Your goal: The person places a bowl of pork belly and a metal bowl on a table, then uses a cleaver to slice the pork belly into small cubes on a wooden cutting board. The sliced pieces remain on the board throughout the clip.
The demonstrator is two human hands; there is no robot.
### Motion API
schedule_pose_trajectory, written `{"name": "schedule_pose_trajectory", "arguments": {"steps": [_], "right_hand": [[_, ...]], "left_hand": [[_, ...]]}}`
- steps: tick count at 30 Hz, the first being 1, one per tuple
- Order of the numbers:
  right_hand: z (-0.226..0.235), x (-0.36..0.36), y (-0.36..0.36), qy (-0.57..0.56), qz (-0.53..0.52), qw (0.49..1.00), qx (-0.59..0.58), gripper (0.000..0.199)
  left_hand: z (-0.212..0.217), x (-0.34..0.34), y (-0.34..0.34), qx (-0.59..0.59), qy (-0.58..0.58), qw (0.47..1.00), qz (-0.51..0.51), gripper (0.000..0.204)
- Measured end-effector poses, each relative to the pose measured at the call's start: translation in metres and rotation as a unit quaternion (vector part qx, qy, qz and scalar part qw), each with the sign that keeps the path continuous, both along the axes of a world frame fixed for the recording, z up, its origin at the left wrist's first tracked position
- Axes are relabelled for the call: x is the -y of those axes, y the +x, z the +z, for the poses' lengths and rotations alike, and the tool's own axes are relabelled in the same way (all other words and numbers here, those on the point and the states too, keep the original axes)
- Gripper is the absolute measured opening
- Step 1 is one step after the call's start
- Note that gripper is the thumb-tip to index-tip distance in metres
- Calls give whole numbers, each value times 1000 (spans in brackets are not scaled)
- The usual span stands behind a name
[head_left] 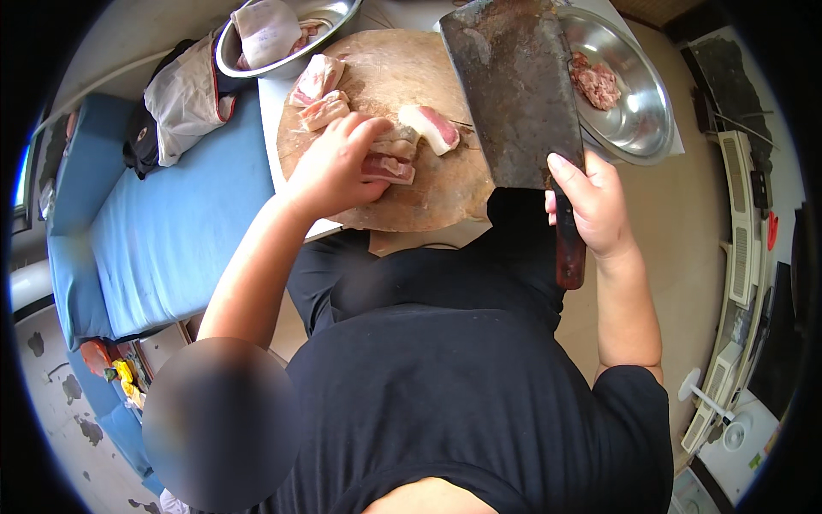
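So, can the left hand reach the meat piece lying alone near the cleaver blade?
Probably yes. The left hand rests on the meat strip, and the lone piece lies just beyond on the board, nothing between.

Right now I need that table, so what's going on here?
A person is cutting pork on a round wooden chopping board. The left hand presses down a slab of pork belly, while the right hand holds a big cleaver raised over the board. Several cut pieces lie on the board. A steel bowl on the right holds meat scraps; another bowl behind holds more pork.
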State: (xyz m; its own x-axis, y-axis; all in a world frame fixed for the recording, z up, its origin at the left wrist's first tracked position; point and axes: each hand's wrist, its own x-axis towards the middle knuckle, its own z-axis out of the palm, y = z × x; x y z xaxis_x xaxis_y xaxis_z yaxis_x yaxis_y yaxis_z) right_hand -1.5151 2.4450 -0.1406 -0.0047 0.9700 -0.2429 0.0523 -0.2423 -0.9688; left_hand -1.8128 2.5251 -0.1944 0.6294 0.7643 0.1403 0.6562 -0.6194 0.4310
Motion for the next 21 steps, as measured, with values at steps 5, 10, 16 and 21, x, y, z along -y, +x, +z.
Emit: {"name": "schedule_pose_trajectory", "arguments": {"steps": [5, 10, 16, 21], "right_hand": [[0, -1, -5, 0, 9, 1000, 8, 23], [7, -4, -13, 20, 57, 996, 71, 24], [31, -3, -32, 2, 155, 963, 222, 22], [42, 7, -48, 43, 202, 915, 347, 23]], "left_hand": [[-10, 19, 9, 68, 40, 988, 131, 53], [-20, 37, 18, 103, 11, 961, 258, 52], [-24, 38, 9, 184, 49, 954, 229, 54], [-33, 37, 7, 227, 49, 943, 238, 44]]}}
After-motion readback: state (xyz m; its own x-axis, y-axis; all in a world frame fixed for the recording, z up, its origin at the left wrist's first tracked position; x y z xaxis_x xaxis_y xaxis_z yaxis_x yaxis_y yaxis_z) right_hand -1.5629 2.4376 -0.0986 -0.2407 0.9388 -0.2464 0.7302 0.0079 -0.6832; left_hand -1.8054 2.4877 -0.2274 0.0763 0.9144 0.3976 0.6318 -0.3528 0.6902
